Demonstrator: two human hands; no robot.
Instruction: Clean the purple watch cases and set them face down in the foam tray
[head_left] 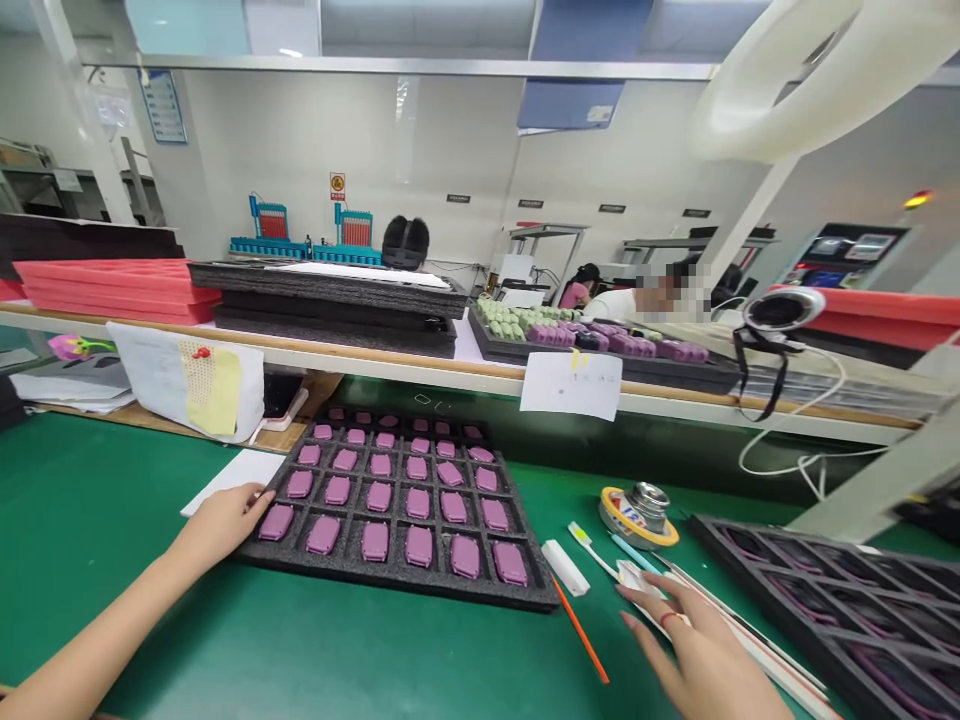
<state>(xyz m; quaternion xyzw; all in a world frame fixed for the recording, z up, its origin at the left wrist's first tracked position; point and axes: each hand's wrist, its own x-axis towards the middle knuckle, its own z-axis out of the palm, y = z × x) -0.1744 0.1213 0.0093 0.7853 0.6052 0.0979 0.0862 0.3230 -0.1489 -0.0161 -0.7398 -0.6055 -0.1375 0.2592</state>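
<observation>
Left hand (220,524) lies open, fingers together, touching the edge of a black foam tray (390,573) of rounded pink moulded parts (375,541). Right hand (701,645), open, fingers spread and curved, is just beside a crumpled white wipe (637,578).

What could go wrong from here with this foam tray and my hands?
Your left hand touches the edge of the black foam tray, so a bump might jolt the pink parts in their pockets. Your right hand is just by the white cloth, and a careless sweep might scatter the orange stick lying nearby.
</observation>
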